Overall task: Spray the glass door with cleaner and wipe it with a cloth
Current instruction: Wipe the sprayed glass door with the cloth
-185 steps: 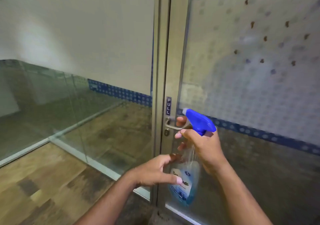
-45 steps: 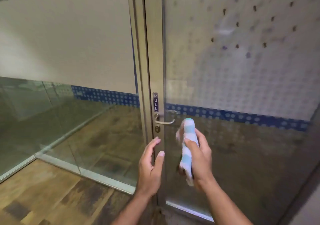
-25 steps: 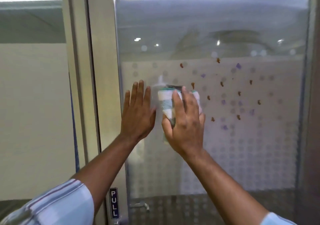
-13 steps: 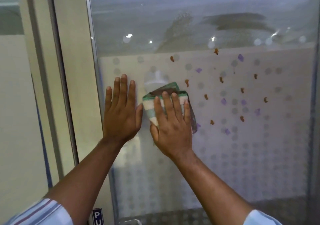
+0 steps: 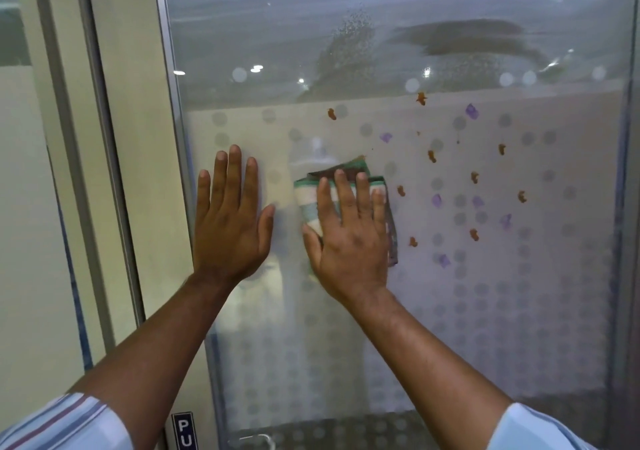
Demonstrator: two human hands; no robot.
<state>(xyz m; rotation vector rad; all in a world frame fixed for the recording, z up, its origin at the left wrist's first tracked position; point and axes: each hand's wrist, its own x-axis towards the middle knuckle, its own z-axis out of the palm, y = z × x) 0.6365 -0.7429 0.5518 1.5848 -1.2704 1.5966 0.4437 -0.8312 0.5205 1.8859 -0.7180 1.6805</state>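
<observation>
The glass door fills the view, frosted with a dot pattern and speckled with small orange and purple marks. Spray mist and a dark wiped streak show on the clear upper glass. My right hand lies flat on the glass, pressing a folded green-and-white striped cloth against it. My left hand rests flat on the glass just left of the cloth, fingers spread, holding nothing. The spray bottle is not in view.
The pale metal door frame runs down the left side. A "PULL" sign and the top of the door handle sit at the bottom edge. A fixed glass panel lies left of the frame.
The spray bottle left my right hand and the cloth took its place. Both hands rose from near the handle to the upper glass. In the last half second the cloth shifted slightly right.
</observation>
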